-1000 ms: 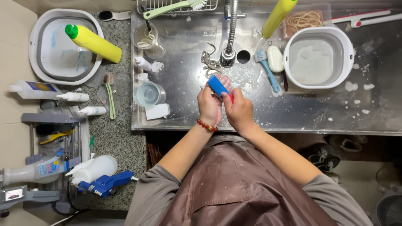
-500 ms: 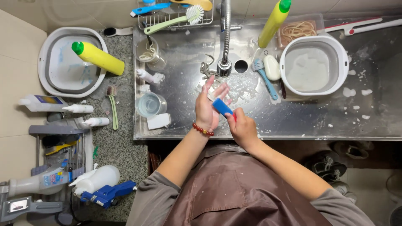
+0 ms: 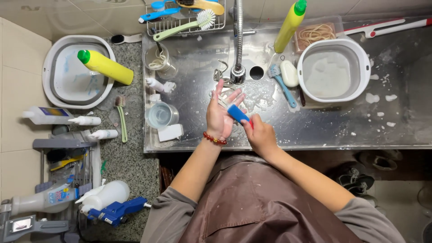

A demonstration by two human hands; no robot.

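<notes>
i see the blue brush (image 3: 238,114) held over the wet steel sink (image 3: 342,130), just in front of the tap (image 3: 237,40). the right hand (image 3: 260,135) is clenched around its handle end, so the blue head lies across the palm of the left hand (image 3: 219,118). the left hand is spread flat, fingers splayed toward the tap and grasping nothing; i judge it is held open so the brush head can work across the palm. a red bead bracelet (image 3: 214,139) sits at the left wrist.

both hands stay above the sink floor, so suds and drips fall onto the steel and not onto the brown apron (image 3: 252,202). near the hands, to the right, a light blue brush (image 3: 281,83) and a pale soap bar (image 3: 289,73) lie beside the white tub (image 3: 335,69). to the left, a clear cup (image 3: 160,115) stands at the sink edge, within reach. a yellow bottle (image 3: 107,66) lies across the grey basin (image 3: 76,72) on the counter.

compared with half a second ago, the left hand's fingers are opened wider and point more toward the tap, and the brush has moved lower across the palm. one second ago both hands were closed together around the brush.
</notes>
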